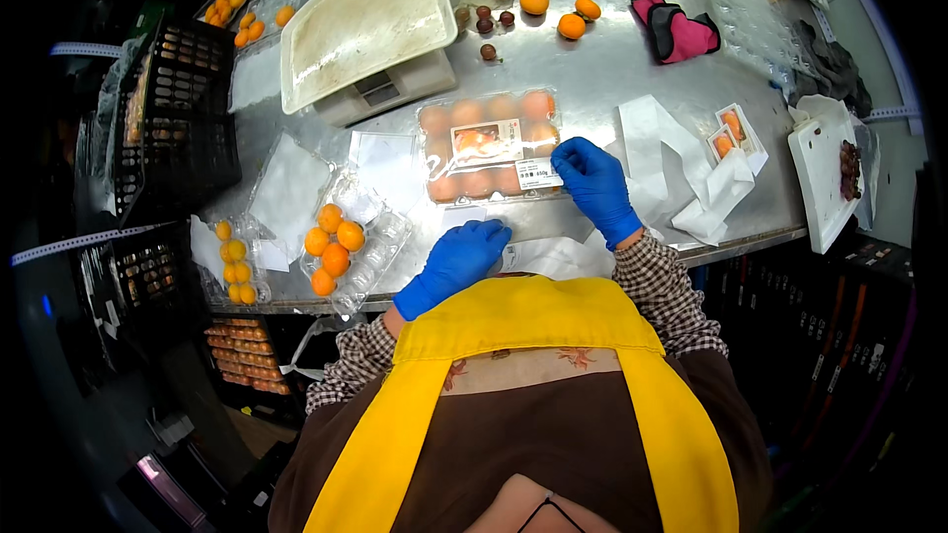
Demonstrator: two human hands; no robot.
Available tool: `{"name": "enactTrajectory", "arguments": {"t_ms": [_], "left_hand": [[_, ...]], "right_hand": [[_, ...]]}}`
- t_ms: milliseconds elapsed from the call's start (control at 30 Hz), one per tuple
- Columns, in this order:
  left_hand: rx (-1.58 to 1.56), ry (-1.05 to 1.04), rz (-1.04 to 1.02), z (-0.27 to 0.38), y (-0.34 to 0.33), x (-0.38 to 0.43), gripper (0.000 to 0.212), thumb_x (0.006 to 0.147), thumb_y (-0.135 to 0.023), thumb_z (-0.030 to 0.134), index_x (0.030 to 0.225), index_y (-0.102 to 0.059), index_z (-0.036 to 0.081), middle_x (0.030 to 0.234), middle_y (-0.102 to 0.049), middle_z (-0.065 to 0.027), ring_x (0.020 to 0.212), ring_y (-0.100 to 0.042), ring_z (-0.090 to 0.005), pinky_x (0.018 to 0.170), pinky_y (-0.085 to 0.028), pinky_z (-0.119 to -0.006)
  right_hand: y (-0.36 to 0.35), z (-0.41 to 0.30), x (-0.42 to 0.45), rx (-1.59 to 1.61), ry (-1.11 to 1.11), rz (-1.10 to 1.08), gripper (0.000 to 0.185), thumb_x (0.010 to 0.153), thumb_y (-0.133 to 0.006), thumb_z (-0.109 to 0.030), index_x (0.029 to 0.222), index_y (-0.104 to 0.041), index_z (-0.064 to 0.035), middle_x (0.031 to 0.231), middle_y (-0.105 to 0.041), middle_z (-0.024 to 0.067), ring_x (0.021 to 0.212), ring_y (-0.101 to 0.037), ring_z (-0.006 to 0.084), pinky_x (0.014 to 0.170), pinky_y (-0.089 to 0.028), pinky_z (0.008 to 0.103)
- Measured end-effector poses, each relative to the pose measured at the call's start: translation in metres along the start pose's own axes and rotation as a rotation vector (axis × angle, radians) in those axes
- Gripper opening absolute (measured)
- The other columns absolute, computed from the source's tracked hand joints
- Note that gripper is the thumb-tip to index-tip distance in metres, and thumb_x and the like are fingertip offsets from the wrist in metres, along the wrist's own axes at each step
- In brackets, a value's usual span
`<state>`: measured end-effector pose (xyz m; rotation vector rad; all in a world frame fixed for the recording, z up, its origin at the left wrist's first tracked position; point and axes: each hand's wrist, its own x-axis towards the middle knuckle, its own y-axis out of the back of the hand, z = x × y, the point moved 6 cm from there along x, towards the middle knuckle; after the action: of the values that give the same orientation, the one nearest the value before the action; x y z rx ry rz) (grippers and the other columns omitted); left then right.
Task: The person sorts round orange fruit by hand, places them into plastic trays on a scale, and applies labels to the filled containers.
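A closed clear plastic clamshell (449, 135) full of round orange fruit lies on the steel table in front of me. It bears a picture label (485, 142) and, at its lower right, a white printed label (538, 173). My right hand (592, 181), in a blue glove, has its fingertips at the right end of the white label; whether they grip it I cannot tell. My left hand (463, 259), also gloved in blue, rests with fingers bent at the table's near edge, below the clamshell. White backing paper (559, 257) lies between the hands.
A white scale (370, 29) stands behind left. Open clamshells with orange fruit (335, 259) lie at left, beside a black crate (189, 118). Loose fruit (534, 2), grapes (487, 52) and a pink-and-grey cloth item (678, 29) lie behind. Label backing strip (666, 141) and a white tray (826, 178) are at right.
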<state>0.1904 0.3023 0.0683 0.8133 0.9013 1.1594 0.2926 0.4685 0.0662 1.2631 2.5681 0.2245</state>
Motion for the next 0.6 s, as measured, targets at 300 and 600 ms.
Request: {"name": "enactTrajectory", "arguments": {"t_ms": [300,600], "left_hand": [[-0.138,0.067,0.242,0.008,0.034,0.006,0.053,0.071,-0.066,0.029,0.114,-0.048,0.004,0.117,-0.047,-0.0158,0.104,-0.049,-0.0306,0.085,-0.042,-0.036],[-0.097,-0.021,0.262,0.01,0.025,0.032,0.063,0.072,-0.065,0.033,0.119,-0.041,-0.002,0.122,-0.041,-0.0191,0.109,-0.044,-0.0337,0.091,-0.038,-0.039]], "right_hand": [[-0.015,0.014,0.004,-0.013,-0.001,0.011,0.005,0.08,-0.058,-0.008,0.082,-0.058,-0.0041,0.064,-0.053,-0.0015,0.056,-0.048,0.0033,0.051,-0.043,0.0182],[-0.018,0.027,0.006,-0.066,-0.017,0.042,0.008,0.078,-0.058,-0.011,0.082,-0.058,-0.0042,0.064,-0.056,0.0025,0.056,-0.05,0.0071,0.053,-0.043,0.0209]]}}
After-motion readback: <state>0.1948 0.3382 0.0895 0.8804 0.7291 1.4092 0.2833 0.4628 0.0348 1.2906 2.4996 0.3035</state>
